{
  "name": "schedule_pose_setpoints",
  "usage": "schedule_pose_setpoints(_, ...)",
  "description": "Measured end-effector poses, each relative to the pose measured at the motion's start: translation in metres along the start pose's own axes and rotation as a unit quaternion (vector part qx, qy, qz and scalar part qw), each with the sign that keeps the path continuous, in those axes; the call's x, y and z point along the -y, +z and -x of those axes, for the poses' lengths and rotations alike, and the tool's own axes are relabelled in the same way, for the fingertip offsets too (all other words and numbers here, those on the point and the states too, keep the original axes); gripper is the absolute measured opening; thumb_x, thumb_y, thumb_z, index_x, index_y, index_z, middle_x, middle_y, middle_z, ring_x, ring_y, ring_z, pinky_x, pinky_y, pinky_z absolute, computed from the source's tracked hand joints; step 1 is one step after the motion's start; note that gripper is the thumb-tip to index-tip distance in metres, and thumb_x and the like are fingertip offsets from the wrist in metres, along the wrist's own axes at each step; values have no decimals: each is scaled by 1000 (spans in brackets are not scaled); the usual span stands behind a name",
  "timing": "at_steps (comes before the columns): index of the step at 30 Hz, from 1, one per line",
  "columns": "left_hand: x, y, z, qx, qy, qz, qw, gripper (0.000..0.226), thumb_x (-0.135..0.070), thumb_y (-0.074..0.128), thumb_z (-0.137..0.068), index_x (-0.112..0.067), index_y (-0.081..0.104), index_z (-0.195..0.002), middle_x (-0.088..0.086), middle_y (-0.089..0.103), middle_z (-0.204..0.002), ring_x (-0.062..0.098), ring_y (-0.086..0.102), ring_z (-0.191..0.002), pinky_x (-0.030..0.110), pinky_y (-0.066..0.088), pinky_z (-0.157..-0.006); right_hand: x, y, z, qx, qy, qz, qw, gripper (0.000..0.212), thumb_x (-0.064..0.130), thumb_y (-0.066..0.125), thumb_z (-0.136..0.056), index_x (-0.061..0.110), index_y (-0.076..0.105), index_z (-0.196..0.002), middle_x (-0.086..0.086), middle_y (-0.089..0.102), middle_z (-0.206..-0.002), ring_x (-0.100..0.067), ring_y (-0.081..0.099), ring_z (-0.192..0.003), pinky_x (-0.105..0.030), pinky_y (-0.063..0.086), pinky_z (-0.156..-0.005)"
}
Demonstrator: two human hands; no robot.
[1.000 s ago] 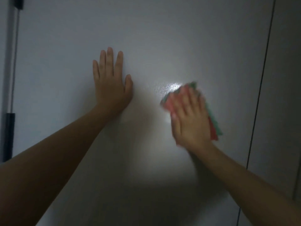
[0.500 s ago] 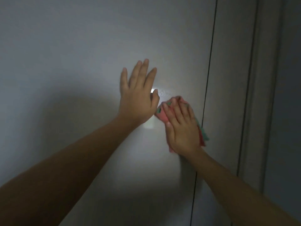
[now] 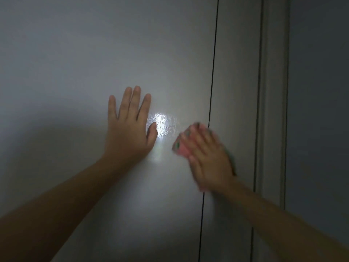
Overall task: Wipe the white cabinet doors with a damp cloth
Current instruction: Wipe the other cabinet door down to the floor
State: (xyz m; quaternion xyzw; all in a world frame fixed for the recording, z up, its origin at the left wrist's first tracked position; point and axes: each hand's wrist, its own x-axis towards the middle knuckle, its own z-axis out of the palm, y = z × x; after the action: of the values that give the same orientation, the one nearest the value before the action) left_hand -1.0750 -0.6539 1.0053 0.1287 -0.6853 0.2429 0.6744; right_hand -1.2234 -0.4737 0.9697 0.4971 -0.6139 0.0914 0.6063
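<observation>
Apart now, left hand [image 3: 130, 129] lies flat on the cabinet door [image 3: 75, 63]; blurred right hand [image 3: 209, 157] presses the cloth [image 3: 182, 145] over the door gap [image 3: 212, 72], a glare patch [image 3: 161, 125] between them.

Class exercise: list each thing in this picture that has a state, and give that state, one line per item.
left hand: flat, fingers straight, pressed on the cabinet door.
right hand: blurred, fingers straight, pressing the cloth.
cloth: pink-green, bunched under the hand.
cabinet door: closed, glossy.
seam: dark vertical line, partly covered.
</observation>
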Motion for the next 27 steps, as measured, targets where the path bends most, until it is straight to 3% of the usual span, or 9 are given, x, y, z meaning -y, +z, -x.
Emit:
schedule_pose_setpoints(3, 0, 1, -1, -6, -2, -1, 1000, 63, -36, 36, -90, -4, 34, -144, 22, 29, -152, 36, 24, -142, 59, 14, -114, -68, -15, -49, -33, 186, 38, 981, 60, 29, 9, -95, 10, 21, -150, -15, 14, -158, -28, 7, -147, -43, 5, -119)
schedule_pose_setpoints(6, -2, 0, -2, -2, -2, 0, 1000, 64, -36, 37, -90, -4, 35, -145, 22, 28, -152, 36, 23, -143, 59, 14, -114, -89, -17, -71, -101, 336, -8, 936, 54, 25, 19, -101, 4, 17, -150, -16, 13, -158, -27, 9, -146, -42, 6, -119)
schedule_pose_setpoints(8, 0, -2, -2, 1, -3, -1, 1000, 63, -36, 36, -90, -3, 34, -145, 22, 27, -152, 36, 22, -143, 59, 14, -114, -63, -7, -53, -102, 339, -31, 935, 55, 27, 17, -100, 6, 14, -150, -15, 12, -158, -26, 7, -147, -44, 7, -119)
schedule_pose_setpoints(11, -1, -2, 1, 2, -5, -5, 1000, 63, -35, 37, -92, -4, 32, -146, 22, 26, -153, 36, 21, -143, 59, 13, -114, 6, 12, 28, -41, 257, -51, 964, 55, 28, 15, -99, 10, 16, -150, -15, 12, -158, -29, 6, -147, -49, 10, -118)
schedule_pose_setpoints(15, -3, -5, 1, 25, -10, -3, 1000, 63, -34, 37, -93, -5, 28, -148, 21, 22, -155, 35, 17, -145, 58, 10, -115, 58, 21, 120, 27, 194, -55, 979, 51, 32, 18, -99, 10, 31, -143, -20, 26, -151, -43, 22, -140, -57, 23, -110)
schedule_pose_setpoints(18, -2, -3, 2, 25, -9, -12, 1000, 63, -35, 36, -93, -6, 27, -148, 20, 21, -155, 34, 16, -145, 57, 10, -115, 28, 12, 77, 4, 247, -38, 968, 53, 28, 17, -98, 8, 20, -147, -21, 16, -155, -37, 10, -145, -55, 15, -115)
schedule_pose_setpoints(22, -1, -1, 1, 8, -6, -16, 1000, 63, -35, 36, -93, -6, 28, -148, 21, 23, -154, 34, 17, -145, 57, 11, -115, -2, 9, -7, -100, 387, -46, 916, 57, 32, 15, -98, 11, 16, -151, -16, 11, -158, -31, 6, -146, -51, 7, -117)
schedule_pose_setpoints(24, -1, 0, 2, 13, -5, -18, 1000, 63, -35, 36, -93, -6, 27, -148, 20, 22, -155, 34, 16, -145, 57, 11, -115, 30, 22, 2, -102, 303, -31, 947, 56, 34, 17, -99, 14, 18, -151, -15, 15, -157, -31, 8, -146, -51, 7, -118)
schedule_pose_setpoints(27, 0, -2, 1, 21, -2, -24, 999, 63, -36, 33, -93, -6, 26, -149, 20, 21, -155, 34, 15, -145, 57, 10, -115, 97, 44, 81, -28, 60, -34, 997, 56, 32, 34, -95, 19, 27, -149, -8, 16, -156, -33, 22, -142, -53, 7, -117)
